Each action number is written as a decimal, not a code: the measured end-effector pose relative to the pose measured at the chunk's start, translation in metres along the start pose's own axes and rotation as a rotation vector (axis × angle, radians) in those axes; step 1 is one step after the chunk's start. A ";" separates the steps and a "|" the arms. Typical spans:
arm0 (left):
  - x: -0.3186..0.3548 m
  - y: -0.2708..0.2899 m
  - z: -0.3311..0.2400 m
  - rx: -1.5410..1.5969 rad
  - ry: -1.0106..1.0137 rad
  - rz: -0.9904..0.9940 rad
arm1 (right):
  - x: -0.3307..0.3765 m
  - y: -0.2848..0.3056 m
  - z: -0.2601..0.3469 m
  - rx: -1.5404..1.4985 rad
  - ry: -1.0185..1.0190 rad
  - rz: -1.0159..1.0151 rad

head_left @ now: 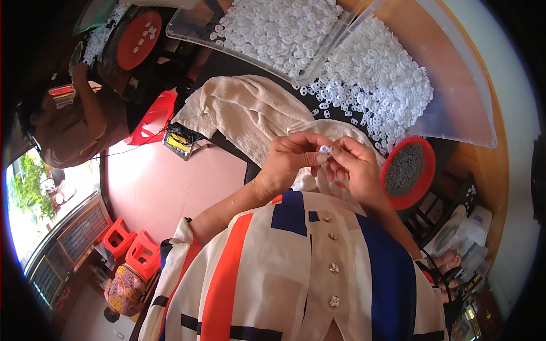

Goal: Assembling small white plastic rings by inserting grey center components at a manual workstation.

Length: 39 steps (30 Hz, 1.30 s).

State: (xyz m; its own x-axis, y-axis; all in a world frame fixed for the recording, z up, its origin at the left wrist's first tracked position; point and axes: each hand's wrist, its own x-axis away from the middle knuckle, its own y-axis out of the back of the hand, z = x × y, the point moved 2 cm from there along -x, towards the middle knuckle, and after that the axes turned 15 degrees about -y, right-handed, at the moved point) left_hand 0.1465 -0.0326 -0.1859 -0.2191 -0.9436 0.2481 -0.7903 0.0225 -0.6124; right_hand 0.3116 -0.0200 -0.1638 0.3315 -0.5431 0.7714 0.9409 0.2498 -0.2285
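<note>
Between the fingertips of both hands sits a small white plastic piece (325, 149), oval with dark holes. My left hand (290, 162) pinches it from the left, thumb and forefinger closed. From the other side my right hand (355, 165) grips it the same way, its other fingers curled beneath. Both hands hover just above a beige towel (250, 105) draped over the table edge. Beyond the towel lies a large heap of similar white pieces (378, 74). To the right of my right hand stands a red bowl (430, 165) holding many small grey metal parts (405, 170).
A clear plastic bin (187, 28) full of white pieces stands at the far side, with another clear bin (455, 85) tipped beside the heap. At left, a person (85, 125) works near a red plate (128, 48). Red stools (142, 254) stand lower left; another person's hand (452, 258) shows lower right.
</note>
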 end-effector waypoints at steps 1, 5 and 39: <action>0.001 -0.001 -0.001 -0.009 -0.017 0.001 | 0.001 0.000 0.000 -0.031 -0.019 0.005; 0.007 -0.005 -0.004 -0.036 -0.021 0.002 | 0.010 0.001 0.004 -0.005 -0.030 0.002; -0.007 -0.030 -0.083 -1.052 -0.989 0.025 | 0.009 0.048 -0.028 -0.005 -0.029 -0.232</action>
State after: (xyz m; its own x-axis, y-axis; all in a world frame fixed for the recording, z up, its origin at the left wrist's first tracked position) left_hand 0.1246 0.0009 -0.1069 -0.1048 -0.7675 -0.6325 -0.9349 -0.1407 0.3257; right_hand 0.3622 -0.0354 -0.1842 0.1045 -0.5621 0.8205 0.9920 0.1173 -0.0460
